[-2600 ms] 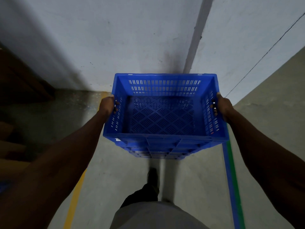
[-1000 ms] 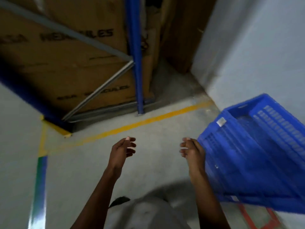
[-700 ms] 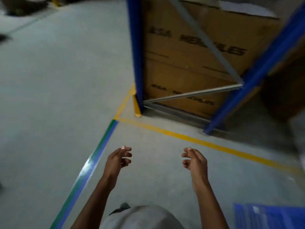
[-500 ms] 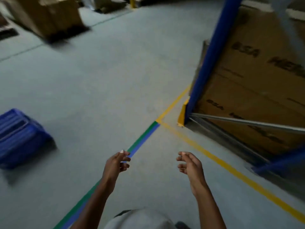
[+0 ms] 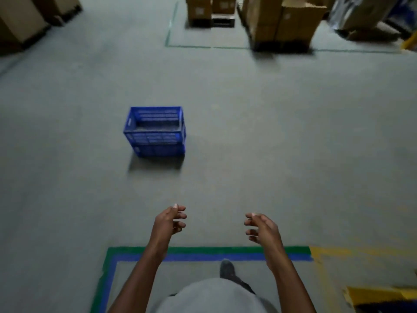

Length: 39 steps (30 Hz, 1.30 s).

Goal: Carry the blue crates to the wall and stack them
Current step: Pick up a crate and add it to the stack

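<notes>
Floor: grey concrete floor is seen throughout, marked with painted lines; the frame is slightly blurred.
Crate: one blue crate is set upright on the floor, its open top up, with slotted walls; nothing can be made out inside it.
Crate's surroundings: bare floor is seen on all sides of the crate, and a shadow is cast on the side nearer the person.
Left hand: the left hand is held out in front of the body, nearer than the crate and well apart from it; the fingers are loosely curled and nothing is held.
Right hand: the right hand is held level with the left, to the right of the crate and well apart from it; its fingers are loosely curled too, and it is empty.
Between hands and crate: only bare floor is seen.
Floor tape: a green and blue stripe is laid across the floor nearer than the crate, under the forearms, with a corner turned toward the camera at its left end; yellow marking joins it on the right.
Foot: a dark shoe is placed just inside the stripe.
Boxes: cardboard boxes are stacked far beyond the crate to its right; more boxes stand far beyond it to its left.
Far line: a thin green line is painted before the boxes.
</notes>
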Each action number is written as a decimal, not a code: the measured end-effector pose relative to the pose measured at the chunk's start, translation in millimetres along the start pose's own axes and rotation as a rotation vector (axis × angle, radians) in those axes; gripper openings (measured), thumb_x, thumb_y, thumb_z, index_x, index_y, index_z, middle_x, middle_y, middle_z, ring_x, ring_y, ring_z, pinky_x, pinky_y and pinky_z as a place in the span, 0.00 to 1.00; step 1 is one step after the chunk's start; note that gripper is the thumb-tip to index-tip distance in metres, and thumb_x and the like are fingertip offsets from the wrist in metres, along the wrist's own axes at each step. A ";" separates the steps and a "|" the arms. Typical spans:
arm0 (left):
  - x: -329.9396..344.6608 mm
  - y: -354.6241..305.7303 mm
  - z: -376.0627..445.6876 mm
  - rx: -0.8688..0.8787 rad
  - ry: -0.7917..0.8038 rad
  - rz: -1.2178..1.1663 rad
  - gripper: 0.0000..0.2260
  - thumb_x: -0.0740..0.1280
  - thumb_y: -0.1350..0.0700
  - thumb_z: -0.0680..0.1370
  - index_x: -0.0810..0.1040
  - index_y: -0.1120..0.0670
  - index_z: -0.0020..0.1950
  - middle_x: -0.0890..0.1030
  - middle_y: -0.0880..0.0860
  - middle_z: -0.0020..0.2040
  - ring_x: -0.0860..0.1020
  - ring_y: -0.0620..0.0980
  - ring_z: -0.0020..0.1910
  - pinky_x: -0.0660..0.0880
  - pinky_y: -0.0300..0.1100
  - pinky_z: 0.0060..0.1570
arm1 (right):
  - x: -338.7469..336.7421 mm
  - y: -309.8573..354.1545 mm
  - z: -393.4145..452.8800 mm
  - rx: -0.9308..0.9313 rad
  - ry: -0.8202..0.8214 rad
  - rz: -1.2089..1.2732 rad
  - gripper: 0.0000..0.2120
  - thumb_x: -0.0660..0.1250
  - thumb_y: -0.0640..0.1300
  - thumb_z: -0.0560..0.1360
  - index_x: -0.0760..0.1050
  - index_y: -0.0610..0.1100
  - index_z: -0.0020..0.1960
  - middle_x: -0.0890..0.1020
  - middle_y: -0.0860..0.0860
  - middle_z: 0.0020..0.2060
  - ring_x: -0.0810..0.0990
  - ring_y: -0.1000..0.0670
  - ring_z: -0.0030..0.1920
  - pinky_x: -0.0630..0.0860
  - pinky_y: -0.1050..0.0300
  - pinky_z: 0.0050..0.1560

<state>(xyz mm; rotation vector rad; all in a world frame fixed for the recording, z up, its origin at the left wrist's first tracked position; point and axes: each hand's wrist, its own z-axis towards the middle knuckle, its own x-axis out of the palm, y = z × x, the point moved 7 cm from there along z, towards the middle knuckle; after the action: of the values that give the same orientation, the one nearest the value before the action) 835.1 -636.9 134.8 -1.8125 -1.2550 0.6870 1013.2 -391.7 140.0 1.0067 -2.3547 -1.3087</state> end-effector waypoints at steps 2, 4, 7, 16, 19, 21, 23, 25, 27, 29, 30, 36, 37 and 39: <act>-16.5 -20.8 28.0 0.002 -0.099 -0.070 0.15 0.60 0.51 0.85 0.82 0.59 0.55 0.82 0.55 0.42 0.77 0.49 0.34 0.73 0.40 0.35 | 30.2 40.4 43.9 -0.014 0.090 -0.076 0.11 0.61 0.44 0.83 0.81 0.41 0.52 0.84 0.45 0.42 0.78 0.47 0.36 0.74 0.56 0.36; -30.2 -40.9 55.0 -0.001 -0.158 -0.116 0.15 0.60 0.52 0.85 0.81 0.60 0.56 0.81 0.55 0.42 0.77 0.49 0.33 0.74 0.38 0.33 | 62.7 78.2 83.0 -0.024 0.161 -0.146 0.11 0.61 0.44 0.83 0.81 0.41 0.52 0.84 0.45 0.42 0.78 0.47 0.36 0.73 0.57 0.36; -52.8 -63.5 98.9 -0.016 -0.227 -0.163 0.15 0.60 0.52 0.85 0.81 0.61 0.56 0.81 0.56 0.42 0.77 0.49 0.32 0.74 0.37 0.32 | 117.7 121.1 134.1 -0.017 0.244 -0.212 0.12 0.60 0.45 0.83 0.81 0.41 0.53 0.83 0.45 0.42 0.78 0.46 0.37 0.73 0.56 0.37; -151.3 -133.3 295.5 -0.102 -0.340 -0.178 0.15 0.61 0.50 0.84 0.82 0.58 0.55 0.82 0.55 0.43 0.77 0.51 0.35 0.73 0.42 0.38 | 314.9 195.8 290.4 -0.004 0.258 -0.300 0.12 0.61 0.46 0.83 0.81 0.42 0.52 0.84 0.45 0.43 0.79 0.48 0.37 0.73 0.57 0.37; -188.7 -177.2 358.2 -0.102 -0.330 -0.148 0.15 0.61 0.50 0.84 0.82 0.58 0.53 0.82 0.56 0.43 0.77 0.49 0.33 0.72 0.41 0.36 | 375.0 226.2 326.0 0.024 0.250 -0.280 0.12 0.61 0.47 0.83 0.81 0.42 0.52 0.84 0.44 0.44 0.79 0.47 0.38 0.74 0.56 0.38; -209.0 -204.4 400.6 -0.122 -0.302 -0.112 0.15 0.60 0.49 0.84 0.81 0.58 0.53 0.81 0.56 0.44 0.77 0.49 0.32 0.71 0.41 0.36 | 410.9 248.4 348.3 0.043 0.265 -0.259 0.12 0.61 0.46 0.83 0.81 0.41 0.53 0.83 0.44 0.43 0.79 0.46 0.37 0.74 0.55 0.38; -222.3 -227.7 441.0 -0.173 -0.290 -0.118 0.16 0.60 0.48 0.84 0.81 0.57 0.55 0.81 0.56 0.45 0.77 0.49 0.32 0.73 0.42 0.37 | 438.8 268.9 372.8 0.068 0.256 -0.227 0.13 0.61 0.47 0.83 0.80 0.40 0.54 0.83 0.44 0.42 0.79 0.46 0.37 0.75 0.55 0.38; -231.9 -247.1 484.3 -0.199 -0.271 -0.154 0.17 0.59 0.45 0.84 0.79 0.57 0.57 0.81 0.57 0.45 0.78 0.50 0.33 0.74 0.44 0.40 | 464.6 285.1 401.7 0.090 0.258 -0.197 0.13 0.61 0.48 0.83 0.79 0.40 0.54 0.83 0.43 0.43 0.79 0.45 0.37 0.76 0.53 0.37; -241.4 -267.6 530.8 -0.215 -0.249 -0.159 0.18 0.58 0.44 0.84 0.78 0.56 0.58 0.81 0.57 0.46 0.79 0.50 0.34 0.75 0.45 0.42 | 491.0 297.4 435.4 0.133 0.257 -0.189 0.13 0.61 0.49 0.83 0.79 0.40 0.55 0.83 0.40 0.44 0.79 0.44 0.37 0.76 0.52 0.38; -248.5 -282.5 581.4 -0.228 -0.226 -0.129 0.18 0.58 0.44 0.84 0.79 0.56 0.59 0.81 0.57 0.46 0.78 0.51 0.35 0.75 0.45 0.42 | 515.8 310.2 474.7 0.147 0.255 -0.200 0.13 0.61 0.50 0.83 0.78 0.41 0.55 0.84 0.40 0.46 0.80 0.43 0.38 0.77 0.51 0.40; -253.8 -287.4 605.3 -0.246 -0.223 -0.107 0.19 0.59 0.44 0.84 0.79 0.57 0.60 0.81 0.56 0.46 0.78 0.51 0.34 0.75 0.44 0.41 | 527.8 315.4 496.1 0.157 0.248 -0.213 0.13 0.61 0.50 0.83 0.78 0.41 0.55 0.84 0.41 0.46 0.80 0.43 0.39 0.77 0.51 0.40; -283.0 -318.5 733.4 -0.317 -0.224 0.050 0.17 0.61 0.47 0.84 0.79 0.59 0.58 0.80 0.56 0.44 0.76 0.50 0.34 0.72 0.42 0.36 | 591.9 325.2 624.5 0.227 0.222 -0.344 0.14 0.61 0.54 0.82 0.77 0.44 0.56 0.83 0.42 0.51 0.83 0.41 0.48 0.81 0.47 0.48; -287.6 -324.5 753.4 -0.305 -0.235 0.076 0.16 0.61 0.48 0.84 0.79 0.60 0.57 0.80 0.56 0.43 0.75 0.50 0.34 0.72 0.42 0.36 | 600.4 321.6 643.8 0.252 0.223 -0.376 0.14 0.61 0.54 0.82 0.77 0.44 0.55 0.83 0.42 0.52 0.83 0.41 0.48 0.81 0.47 0.49; -300.7 -327.0 796.4 -0.277 -0.253 0.136 0.14 0.60 0.51 0.85 0.79 0.61 0.56 0.78 0.56 0.40 0.74 0.50 0.33 0.70 0.42 0.35 | 614.1 309.0 680.7 0.315 0.223 -0.443 0.13 0.62 0.54 0.82 0.76 0.45 0.54 0.83 0.41 0.52 0.81 0.42 0.43 0.80 0.49 0.47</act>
<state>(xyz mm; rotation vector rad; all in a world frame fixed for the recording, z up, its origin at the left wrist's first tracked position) -65.2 -612.3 -8.3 -2.1025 -1.4603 0.8756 72.0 -266.2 -45.4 1.7495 -2.2848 -0.8962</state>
